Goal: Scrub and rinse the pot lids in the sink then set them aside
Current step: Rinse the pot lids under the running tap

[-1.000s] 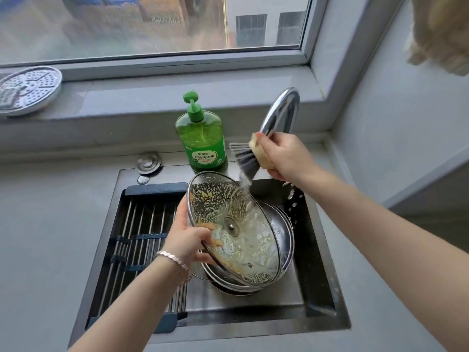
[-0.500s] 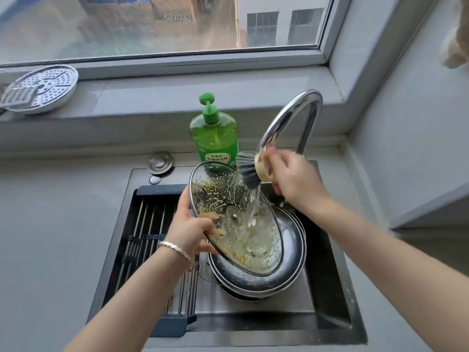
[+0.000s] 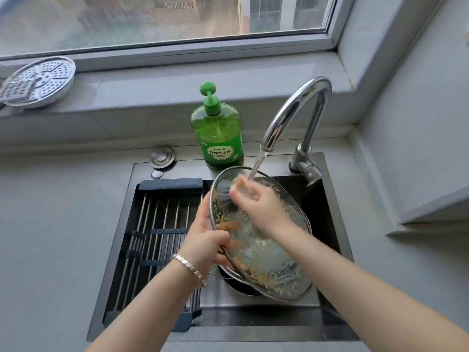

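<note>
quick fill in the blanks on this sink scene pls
1. The right hand scrubs the lid with a brush under water from the ____.
2. The left hand grips the lid and wears a ____ at the wrist.
3. The soap bottle behind the sink is ____.

Missing words: faucet; bracelet; green

L hand grips tilted glass lid by rim, over sink. R hand holds brush vs lid's inner face, blurred. Tap water lands on R fingers. Soap bottle beyond hands.
</note>
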### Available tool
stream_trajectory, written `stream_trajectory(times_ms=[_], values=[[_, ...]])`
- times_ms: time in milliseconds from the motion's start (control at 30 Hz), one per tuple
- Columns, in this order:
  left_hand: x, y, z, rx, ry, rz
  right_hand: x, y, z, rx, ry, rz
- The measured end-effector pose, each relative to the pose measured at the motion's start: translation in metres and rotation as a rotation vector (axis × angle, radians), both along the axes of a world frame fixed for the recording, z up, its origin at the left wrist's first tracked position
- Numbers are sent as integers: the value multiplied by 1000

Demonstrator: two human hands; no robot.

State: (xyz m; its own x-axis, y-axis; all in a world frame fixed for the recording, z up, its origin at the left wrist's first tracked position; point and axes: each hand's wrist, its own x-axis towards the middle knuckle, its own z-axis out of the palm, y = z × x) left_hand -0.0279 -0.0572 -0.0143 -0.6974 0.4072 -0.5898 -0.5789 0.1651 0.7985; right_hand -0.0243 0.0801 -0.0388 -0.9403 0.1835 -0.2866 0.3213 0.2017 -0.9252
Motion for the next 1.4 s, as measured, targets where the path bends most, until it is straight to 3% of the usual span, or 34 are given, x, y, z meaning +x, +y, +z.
stream_trajectory(times_ms=[67,200,333,433,533,667,800,967,1133,1333,1400], values=[[0,-3,-3,38,-13,64,20,-9,3,-89,-17,108],[1,-5,-5,6,15,56,16,13,-8,19,-98,59],[-1,-8,-4,-21,0,19,21,-7,-2,-110,23,120],[0,-12,-3,-8,-14,1,13,-11,-3,-62,28,91],[2,-13,-2,-15,-21,-29,-5,7,-11,134,-70,15],[0,-17,-3,-45,-12,-48,5,43,-30,328,-364,6],[-5,-18,-4,-61,-27,-26,1,93,-57,421,-555,-304],[-9,-15,-2,-52,-49,20,-20,121,-74,434,-563,-236],[-13,-13,-4,-31,-55,24,-33,121,-73,390,-575,-307],[-13,-10,-6,-57,-45,32,-46,117,-77,488,-720,-298],[-14,-10,-3,-42,-52,42,-43,118,-76,478,-681,-278]])
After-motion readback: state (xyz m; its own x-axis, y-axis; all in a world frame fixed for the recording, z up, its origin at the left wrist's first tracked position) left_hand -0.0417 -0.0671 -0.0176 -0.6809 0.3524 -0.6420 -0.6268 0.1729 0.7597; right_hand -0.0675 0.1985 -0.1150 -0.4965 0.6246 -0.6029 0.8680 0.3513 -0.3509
